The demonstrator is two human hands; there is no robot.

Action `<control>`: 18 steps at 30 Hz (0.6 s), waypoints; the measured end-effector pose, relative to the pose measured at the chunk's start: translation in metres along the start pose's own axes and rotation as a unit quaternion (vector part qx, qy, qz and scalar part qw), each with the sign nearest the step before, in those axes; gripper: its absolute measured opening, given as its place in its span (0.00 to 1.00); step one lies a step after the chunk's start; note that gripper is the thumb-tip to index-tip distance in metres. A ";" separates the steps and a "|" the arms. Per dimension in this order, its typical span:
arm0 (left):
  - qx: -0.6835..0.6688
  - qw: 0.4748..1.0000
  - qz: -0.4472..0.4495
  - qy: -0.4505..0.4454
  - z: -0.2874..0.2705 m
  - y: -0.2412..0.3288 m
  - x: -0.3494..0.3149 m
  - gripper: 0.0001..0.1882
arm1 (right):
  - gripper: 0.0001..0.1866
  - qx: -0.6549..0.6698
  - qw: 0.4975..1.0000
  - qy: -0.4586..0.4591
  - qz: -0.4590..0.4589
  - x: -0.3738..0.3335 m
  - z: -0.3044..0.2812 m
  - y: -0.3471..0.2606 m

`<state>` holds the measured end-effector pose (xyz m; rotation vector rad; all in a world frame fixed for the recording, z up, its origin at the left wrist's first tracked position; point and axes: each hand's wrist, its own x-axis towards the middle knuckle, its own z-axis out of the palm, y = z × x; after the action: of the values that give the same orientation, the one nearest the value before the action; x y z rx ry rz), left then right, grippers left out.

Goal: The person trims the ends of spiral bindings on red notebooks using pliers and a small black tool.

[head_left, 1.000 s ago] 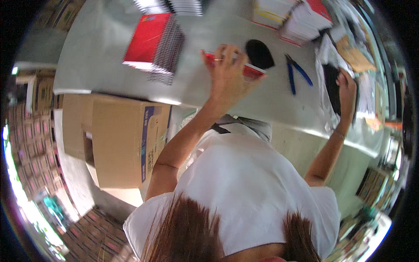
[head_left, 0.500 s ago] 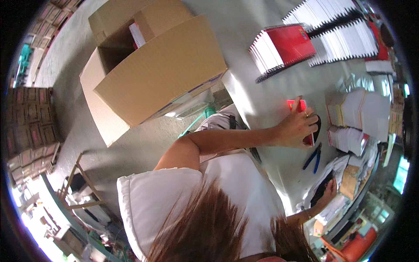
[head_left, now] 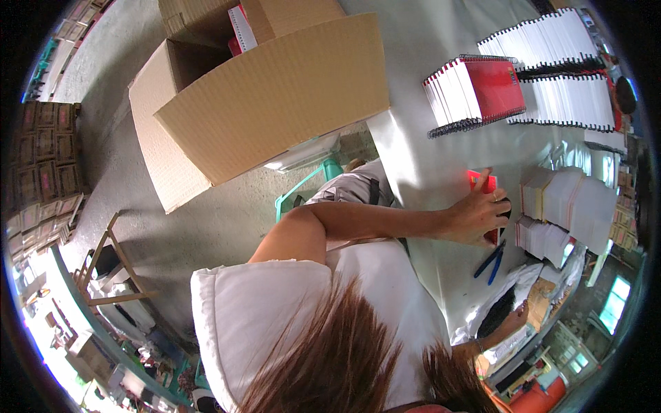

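Observation:
My left hand (head_left: pixel 476 216) is closed over a small red-covered notebook (head_left: pixel 482 182) lying on the table, its index finger stretched along the cover. A black edge shows by the curled fingers; most of the notebook is hidden under the hand. Beside it lie blue-handled pliers (head_left: pixel 489 263). My right hand (head_left: pixel 511 323) is down at the near right, against a bundle of black binding coils (head_left: pixel 497 314) in white plastic wrapping (head_left: pixel 520 281). Its fingertips are mostly hidden, so their grip is unclear.
Spiral-bound red notebooks (head_left: pixel 499 86) stand stacked at the far right, beside rows of white-paged ones (head_left: pixel 561 100). Paper stacks (head_left: pixel 571 199) sit right of my left hand. A large open cardboard box (head_left: pixel 275 103) is at the far left, with a wooden frame (head_left: pixel 117 258) on the floor.
The view has shifted, so the box and the table things sit differently in the picture. My left hand stays on the red notebook; my right hand remains by the black coils, its fingers less visible.

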<state>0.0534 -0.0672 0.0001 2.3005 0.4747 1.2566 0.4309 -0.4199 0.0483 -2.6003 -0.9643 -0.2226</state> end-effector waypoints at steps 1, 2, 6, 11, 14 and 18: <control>0.001 1.000 -0.005 0.000 0.000 0.000 0.000 0.21 | 0.18 -0.018 0.998 0.031 -0.048 0.002 0.005 -0.016; 0.002 1.000 -0.010 0.001 0.000 -0.001 0.001 0.21 | 0.18 -0.036 0.993 0.063 -0.096 0.003 0.007 -0.046; -0.030 0.999 -0.017 -0.018 -0.003 0.003 0.001 0.22 | 0.19 0.051 0.997 -0.028 -0.042 -0.011 -0.006 -0.118; -0.027 0.999 -0.012 -0.036 -0.005 0.003 0.003 0.23 | 0.18 0.183 0.975 -0.121 0.017 0.002 0.010 -0.087; -0.002 0.999 -0.013 -0.044 -0.010 -0.003 0.006 0.22 | 0.17 0.261 0.955 -0.122 0.074 0.008 0.009 -0.122; 0.015 0.996 -0.003 -0.088 -0.016 0.001 0.013 0.21 | 0.15 -0.008 0.999 0.002 -0.044 -0.019 0.001 -0.181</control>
<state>0.0464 -0.0575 0.0172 2.4064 0.4407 1.0398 0.2975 -0.3035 0.0919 -2.5741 -1.0807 -0.2583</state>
